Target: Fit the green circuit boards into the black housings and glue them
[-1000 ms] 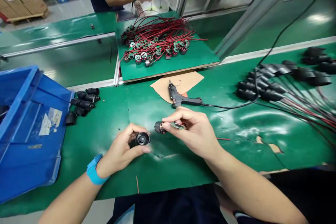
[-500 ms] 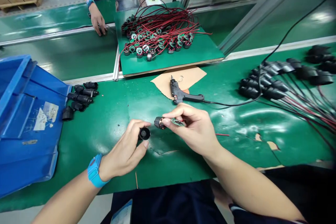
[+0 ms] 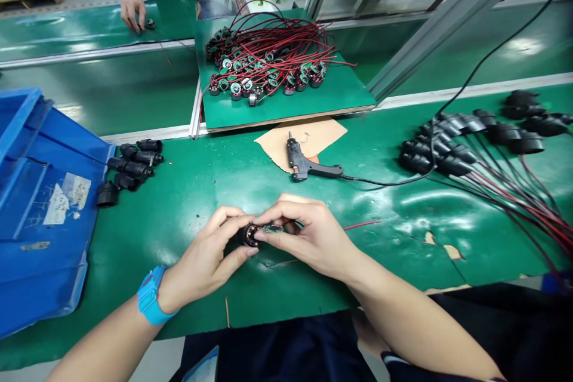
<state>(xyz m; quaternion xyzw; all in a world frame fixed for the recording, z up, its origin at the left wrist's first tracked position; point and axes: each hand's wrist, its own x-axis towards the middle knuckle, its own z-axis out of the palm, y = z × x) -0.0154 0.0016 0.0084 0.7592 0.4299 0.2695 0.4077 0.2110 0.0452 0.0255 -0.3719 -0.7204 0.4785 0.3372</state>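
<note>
My left hand [image 3: 208, 256] is closed around a black cylindrical housing [image 3: 244, 236], its round opening turned toward my other hand. Between the fingertips of my right hand [image 3: 316, 236] is a small motor with a green circuit board [image 3: 272, 228]. Its copper-coloured end is at the mouth of the housing; how far inside it sits is partly hidden by my fingers. A red wire [image 3: 364, 224] sticks out beyond my right hand over the green mat.
A glue gun [image 3: 308, 162] lies on cardboard [image 3: 329, 130] ahead. Behind it, a raised board [image 3: 286, 108] bears wired motors [image 3: 236, 91]. Left are a blue bin [image 3: 45, 262] and black housings [image 3: 134, 167]; right, wired black housings [image 3: 441, 143]. A co-worker's hand [image 3: 133, 9] is across.
My right hand has moved left, bringing the motor from beside the housing to its opening. The co-worker's hand has shifted left and back, onto a small part.
</note>
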